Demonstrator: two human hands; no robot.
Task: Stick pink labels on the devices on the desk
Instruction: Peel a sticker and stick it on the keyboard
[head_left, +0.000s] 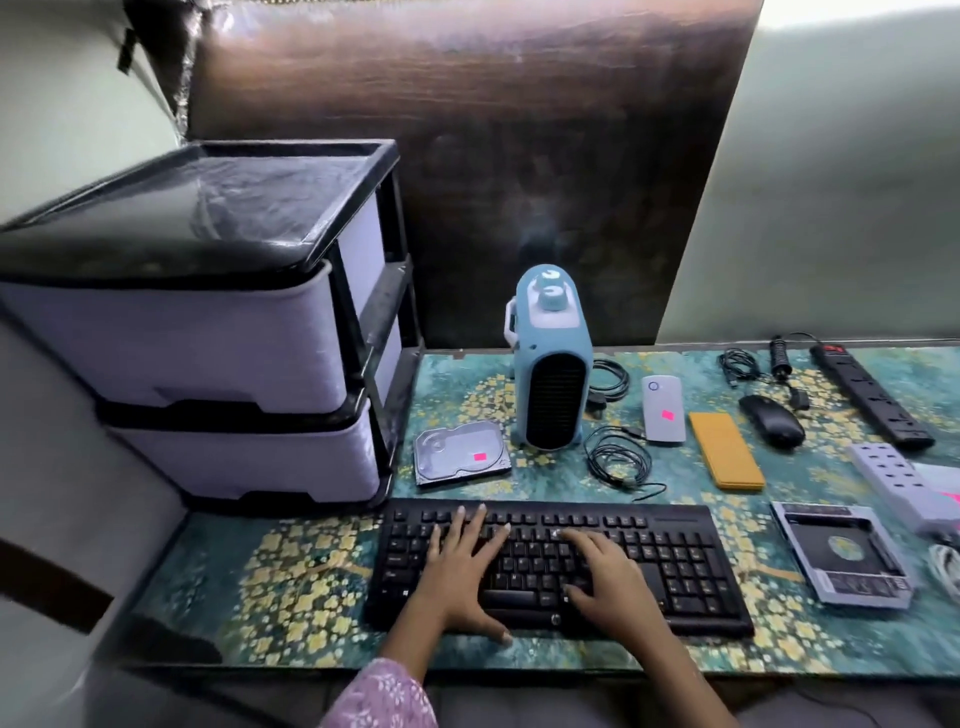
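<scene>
Both forearms reach forward side by side; left hand (462, 564) and right hand (605, 571) lie palm-down, fingers (475, 519) spread and nearly straight.

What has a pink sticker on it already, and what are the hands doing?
hard drive, lying flat, pink label on.
white power bank, lying flat, pink label on.
blue heater, upright, no label showing.
black mouse, no label showing.
keyboard, no label showing, both hands on it.
left hand, open, fingers on keys.
right hand, open, fingers on keys.
drawers, closed.

Plastic drawer unit (208, 353) at left, brown board (493, 156) behind
</scene>
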